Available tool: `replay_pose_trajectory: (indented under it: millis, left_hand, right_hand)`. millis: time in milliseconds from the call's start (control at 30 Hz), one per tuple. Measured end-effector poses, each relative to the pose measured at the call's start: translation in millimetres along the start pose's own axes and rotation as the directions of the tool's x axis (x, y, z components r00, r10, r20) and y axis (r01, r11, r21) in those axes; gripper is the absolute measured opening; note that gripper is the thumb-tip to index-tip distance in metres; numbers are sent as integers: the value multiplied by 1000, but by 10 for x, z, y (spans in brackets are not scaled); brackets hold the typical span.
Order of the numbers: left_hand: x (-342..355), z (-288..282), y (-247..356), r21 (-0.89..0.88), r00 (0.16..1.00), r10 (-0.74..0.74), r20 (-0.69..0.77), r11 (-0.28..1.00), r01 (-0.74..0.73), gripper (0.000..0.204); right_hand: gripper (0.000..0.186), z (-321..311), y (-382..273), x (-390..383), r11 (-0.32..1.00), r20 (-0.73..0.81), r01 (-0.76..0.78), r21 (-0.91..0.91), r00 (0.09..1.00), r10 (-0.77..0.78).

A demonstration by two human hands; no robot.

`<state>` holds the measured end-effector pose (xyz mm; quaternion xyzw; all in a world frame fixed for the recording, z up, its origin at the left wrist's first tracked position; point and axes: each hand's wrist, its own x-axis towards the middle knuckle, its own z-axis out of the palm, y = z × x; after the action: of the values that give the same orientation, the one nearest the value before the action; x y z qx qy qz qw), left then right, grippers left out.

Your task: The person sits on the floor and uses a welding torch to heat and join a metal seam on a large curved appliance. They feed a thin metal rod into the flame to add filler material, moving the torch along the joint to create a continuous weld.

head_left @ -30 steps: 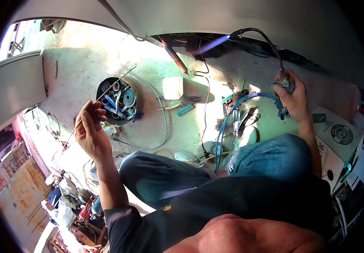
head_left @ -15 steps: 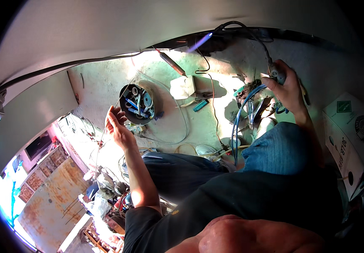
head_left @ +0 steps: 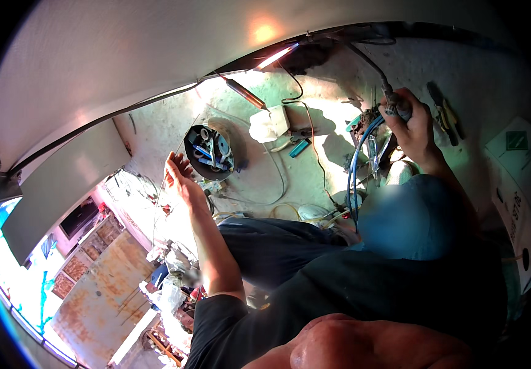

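My right hand (head_left: pixel 418 130) is closed round the handle of a gas torch (head_left: pixel 393 101), with blue hoses (head_left: pixel 354 163) running down from it. The torch's bent black neck (head_left: pixel 367 59) reaches left, partly lost against the dark panel edge. A bright pinkish flame (head_left: pixel 279 55) burns along that edge. Beneath it slants a copper filter drier (head_left: pixel 245 93), its upper end at the panel edge. On the left, the fingers of my left hand (head_left: pixel 182 178) pinch a thin metal rod (head_left: pixel 185 136), which points up toward the panel.
A round dark bowl (head_left: pixel 229 142) of small tools and tape rolls stands by my left hand. Nearby lie a white block (head_left: pixel 269 125) and a teal lighter (head_left: pixel 300 147). Pliers (head_left: pixel 448 117) rest at right, above a cardboard box (head_left: pixel 514 178). The large pale panel (head_left: pixel 154 43) overhangs.
The flame has swung down and left against the panel edge, turning from violet to bright pinkish white. An orange glow now shows on the panel. Both hands keep their grips.
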<state>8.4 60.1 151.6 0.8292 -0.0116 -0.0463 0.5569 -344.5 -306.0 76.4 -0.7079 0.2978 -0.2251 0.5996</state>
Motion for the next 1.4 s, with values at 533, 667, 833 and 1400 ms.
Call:
replay_pose_trajectory:
  millis: [533,667,833,1400]
  left_hand:
    - [-109,-553,-126,222,994,-59,-95,972,78,37]
    - [-160,-573,-105,228,993,-90,-79,968,106,38]
    - [-163,-570,-103,195,995,-87,-55,976,96,37]
    - [420,-1058,-372,-198,984,-160,79,965,173,33]
  right_hand:
    - [39,1069,502,284,994,165,-47,-102,984,63]
    - [43,1185,562,548,999,129,46,-2,991,-46]
    - [37,1181,441,706,991,169,87,-100,983,-69]
    - [22,273,-483,571,953,209,74,-294,978,-11]
